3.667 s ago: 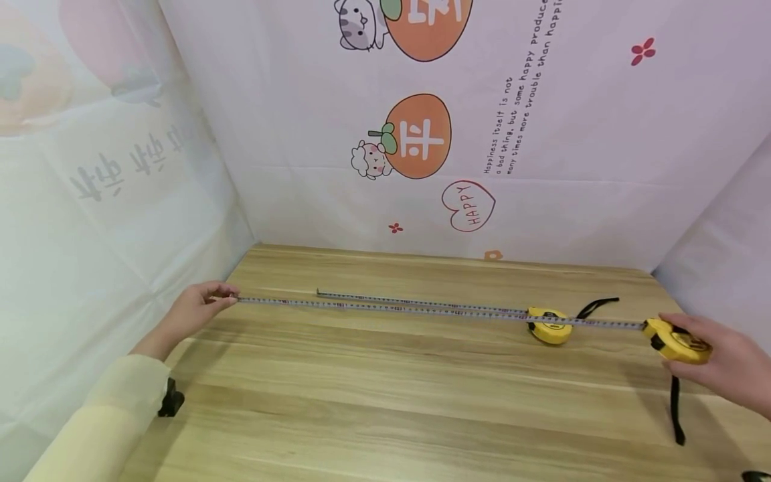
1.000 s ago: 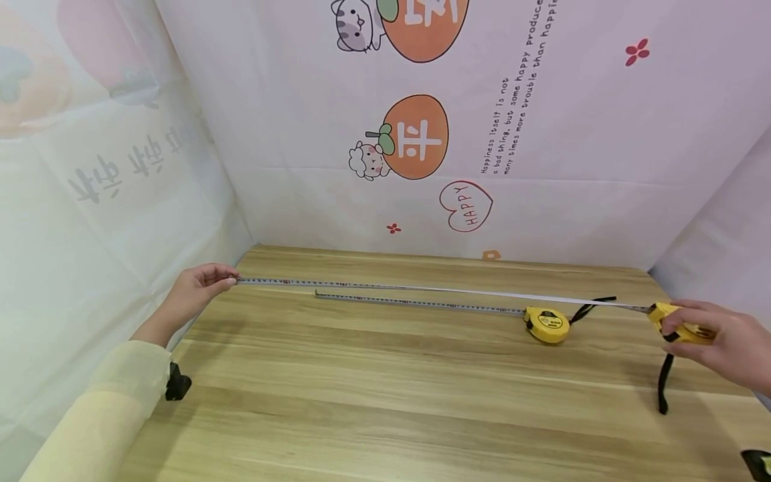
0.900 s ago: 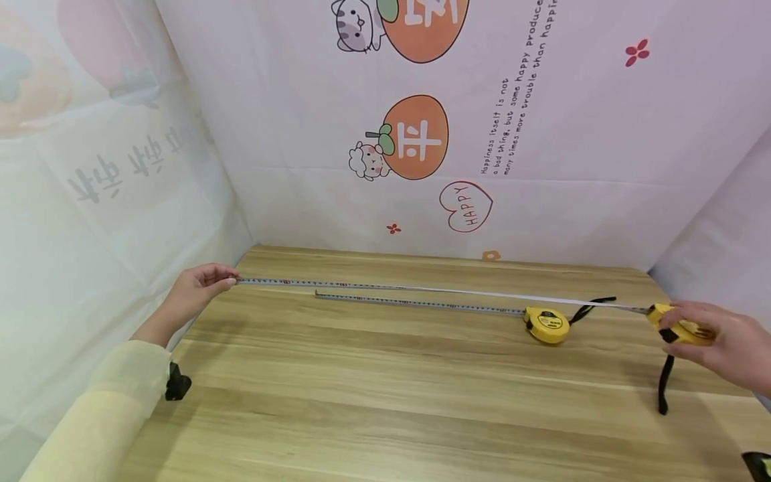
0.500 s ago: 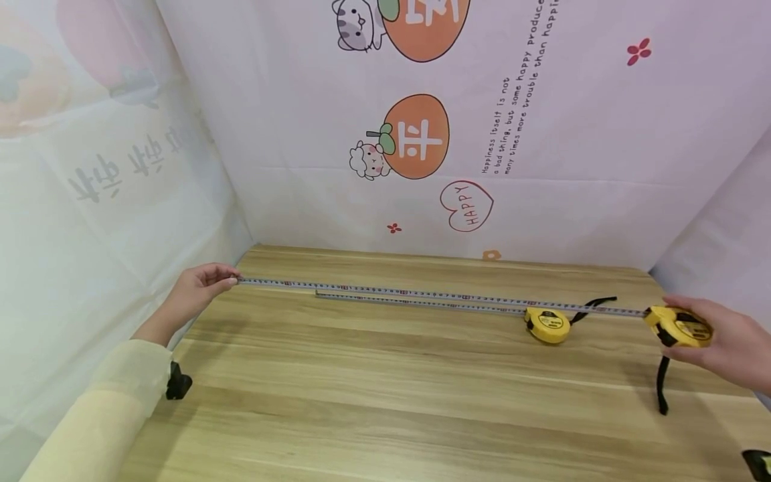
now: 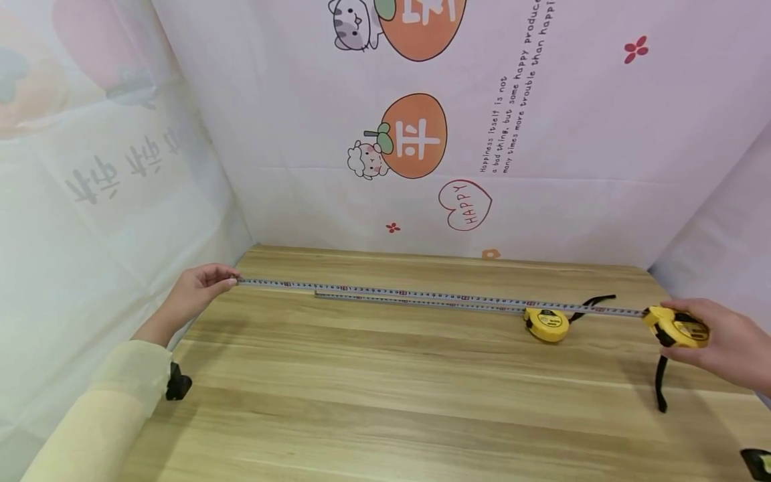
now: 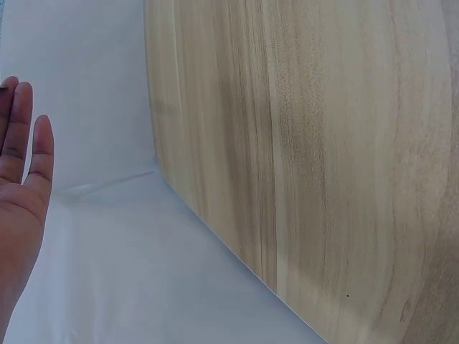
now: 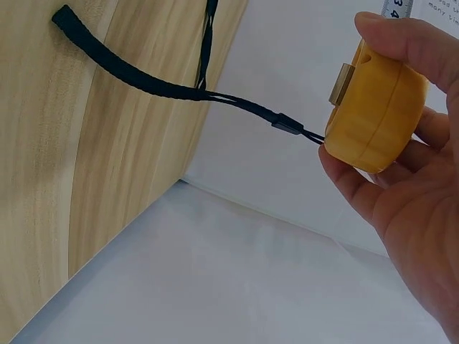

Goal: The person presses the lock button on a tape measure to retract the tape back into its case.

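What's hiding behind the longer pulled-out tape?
From the head view, parts of the table, the lying yellow case and its strap are behind the longer tape. The bits it covers can't be seen.

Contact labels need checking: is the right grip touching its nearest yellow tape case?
Touching. The right wrist view shows the right grip with its thumb and fingers against the yellow tape case.

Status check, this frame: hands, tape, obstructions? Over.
Left hand pinches end of blade. Right hand grips yellow case. Blade extended between. Second tape measure overlapped by it in head view; contact unclear.
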`<state>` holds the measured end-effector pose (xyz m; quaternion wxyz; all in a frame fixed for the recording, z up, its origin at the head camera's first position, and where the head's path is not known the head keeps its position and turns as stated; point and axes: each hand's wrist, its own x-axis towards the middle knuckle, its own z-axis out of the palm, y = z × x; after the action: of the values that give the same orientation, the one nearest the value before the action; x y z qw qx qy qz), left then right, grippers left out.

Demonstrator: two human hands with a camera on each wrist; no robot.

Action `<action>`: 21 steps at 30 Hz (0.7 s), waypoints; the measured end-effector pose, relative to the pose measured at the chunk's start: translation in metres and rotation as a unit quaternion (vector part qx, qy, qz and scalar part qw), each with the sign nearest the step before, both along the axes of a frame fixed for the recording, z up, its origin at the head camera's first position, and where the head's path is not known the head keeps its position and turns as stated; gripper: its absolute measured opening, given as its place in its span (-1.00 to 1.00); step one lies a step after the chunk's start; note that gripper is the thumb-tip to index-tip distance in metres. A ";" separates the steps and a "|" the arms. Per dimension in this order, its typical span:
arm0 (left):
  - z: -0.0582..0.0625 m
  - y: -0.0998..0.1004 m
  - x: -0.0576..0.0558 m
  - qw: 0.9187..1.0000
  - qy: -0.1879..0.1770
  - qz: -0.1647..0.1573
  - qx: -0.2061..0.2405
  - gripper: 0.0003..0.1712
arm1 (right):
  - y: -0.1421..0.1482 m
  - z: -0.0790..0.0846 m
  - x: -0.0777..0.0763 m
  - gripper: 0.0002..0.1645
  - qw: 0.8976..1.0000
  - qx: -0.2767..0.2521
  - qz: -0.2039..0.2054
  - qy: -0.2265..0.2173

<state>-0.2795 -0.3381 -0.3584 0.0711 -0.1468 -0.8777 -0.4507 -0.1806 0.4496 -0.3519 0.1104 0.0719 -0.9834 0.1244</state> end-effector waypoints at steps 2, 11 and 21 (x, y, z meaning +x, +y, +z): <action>0.000 0.000 0.000 1.000 -0.002 0.000 -0.001 -0.66 | -0.001 0.000 0.000 -0.07 1.000 -0.003 0.004 0.004; 0.000 0.003 -0.002 1.000 0.001 0.001 -0.013 -0.67 | -0.007 0.001 0.002 -0.11 0.998 -0.002 0.037 0.053; 0.001 0.006 -0.001 1.000 0.000 0.002 -0.012 -0.67 | -0.005 -0.001 0.004 -0.06 0.995 0.016 0.042 0.094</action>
<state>-0.2808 -0.3326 -0.3576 0.0698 -0.1460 -0.8832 -0.4402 -0.1771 0.4450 -0.3530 0.1955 0.1264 -0.9667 0.1063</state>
